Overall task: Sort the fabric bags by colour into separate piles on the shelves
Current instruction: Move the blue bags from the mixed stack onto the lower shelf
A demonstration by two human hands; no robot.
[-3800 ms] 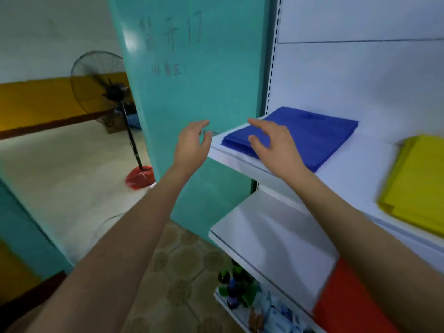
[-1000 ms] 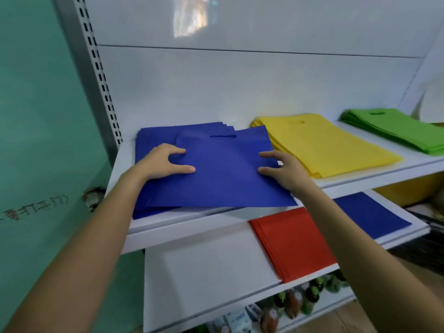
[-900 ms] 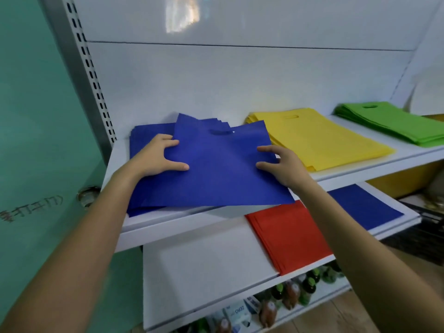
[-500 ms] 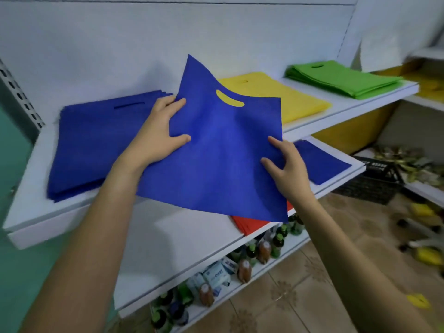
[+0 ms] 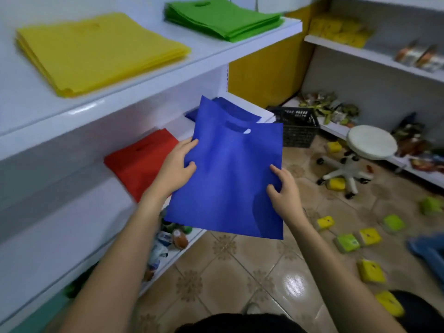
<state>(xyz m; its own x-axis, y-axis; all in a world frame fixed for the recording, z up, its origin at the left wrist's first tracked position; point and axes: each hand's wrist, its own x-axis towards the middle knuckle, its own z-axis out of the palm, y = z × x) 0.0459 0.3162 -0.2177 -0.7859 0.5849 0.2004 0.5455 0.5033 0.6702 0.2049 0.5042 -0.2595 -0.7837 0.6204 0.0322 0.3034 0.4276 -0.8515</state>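
The thumb of the left hand lies on the front face of the blue bag at its left edge, and the other fingers are curled around this edge, so the hand pinches it. The right hand pinches the right edge in the same way, with thumb and first finger on the front; its other fingers are hidden behind the fabric. The bag hangs in the air between the hands, just in front of the right end of the middle shelf. Its handle slot is at the top.

I judge the bag to be light, thin and soft. It bends a little between the hands, so two opposite edges are a good place to hold it. It seems neither fragile nor slippery.

On the middle shelf, a red pile lies near the front edge and more blue bags lie at the right corner. The upper shelf carries a yellow pile and, at its right end, a green pile. Beyond are a black basket, a white stool and small packets scattered on the tiled floor.
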